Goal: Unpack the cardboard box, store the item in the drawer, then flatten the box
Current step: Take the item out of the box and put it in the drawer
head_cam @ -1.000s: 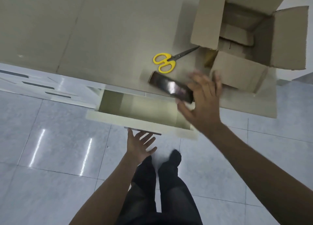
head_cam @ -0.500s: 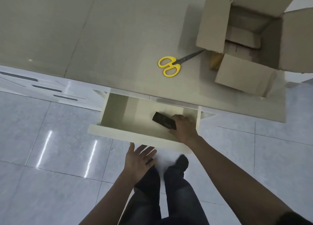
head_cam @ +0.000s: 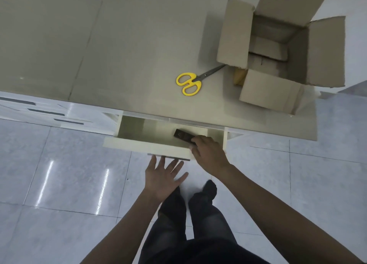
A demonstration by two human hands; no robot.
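Observation:
The open cardboard box (head_cam: 234, 31) stands on the tabletop at the far right, flaps up, with only inner cardboard showing inside. The cream drawer (head_cam: 147, 146) below the table edge is pulled out. A flat black item (head_cam: 181, 135) lies inside it toward the right. My right hand (head_cam: 208, 152) reaches over the drawer's front right corner, its curled fingers holding the item's near end. My left hand (head_cam: 162, 176) is spread open just below the drawer's metal handle (head_cam: 168, 158), fingertips almost at it.
Yellow-handled scissors (head_cam: 189, 83) lie on the table (head_cam: 99, 45) left of the box. White drawer units (head_cam: 49, 113) stand to the left under the table. My legs are over the glossy tiled floor (head_cam: 69, 184).
My right hand carried the black item from above the table edge down into the drawer and has now drawn back toward the drawer front. My left hand stayed under the handle.

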